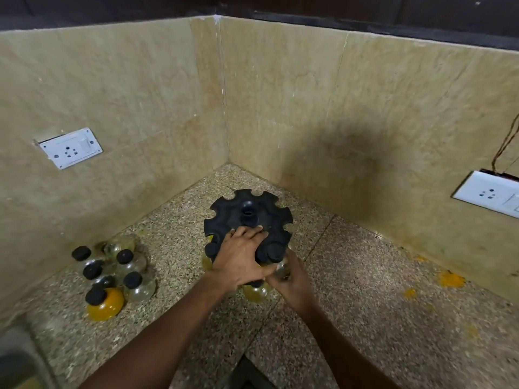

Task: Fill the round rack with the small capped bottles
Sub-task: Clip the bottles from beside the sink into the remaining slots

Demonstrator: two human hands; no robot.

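A black round rack with notched slots around its rim stands on the speckled counter near the corner. My left hand lies flat on its near top, fingers spread. My right hand grips a small clear bottle with a black cap at the rack's near right slot. Another capped bottle hangs in a slot at the near left, and a yellowish one shows under my hands. A cluster of loose capped bottles sits at the left, one filled with orange-yellow powder.
Stone walls close the corner behind the rack. A white socket is on the left wall and another on the right wall. Yellow powder stains mark the counter at the right. A dark gap opens at the counter's near edge.
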